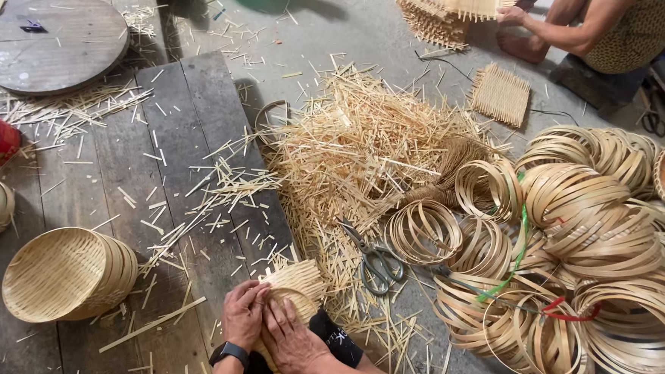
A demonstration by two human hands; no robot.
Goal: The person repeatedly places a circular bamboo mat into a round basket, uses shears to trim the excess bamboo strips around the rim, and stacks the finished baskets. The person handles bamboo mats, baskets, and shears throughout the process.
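Note:
Both my hands press on a small woven bamboo basket (298,282) at the bottom centre, held against my knee. My left hand (243,313), with a dark watch on its wrist, grips the basket's left rim. My right hand (293,347) lies over its near side with the fingers curled on the rim hoop. The weave's loose strip ends stick up past the rim. Grey scissors (375,262) lie just to the right on the floor.
A stack of finished baskets (68,274) lies on the wooden platform (170,127) at the left. A heap of bamboo offcuts (361,147) fills the centre. Bundles of bamboo hoops (579,257) lie at the right. Another person (604,13) weaves at the top right. A round board (52,42) lies at the top left.

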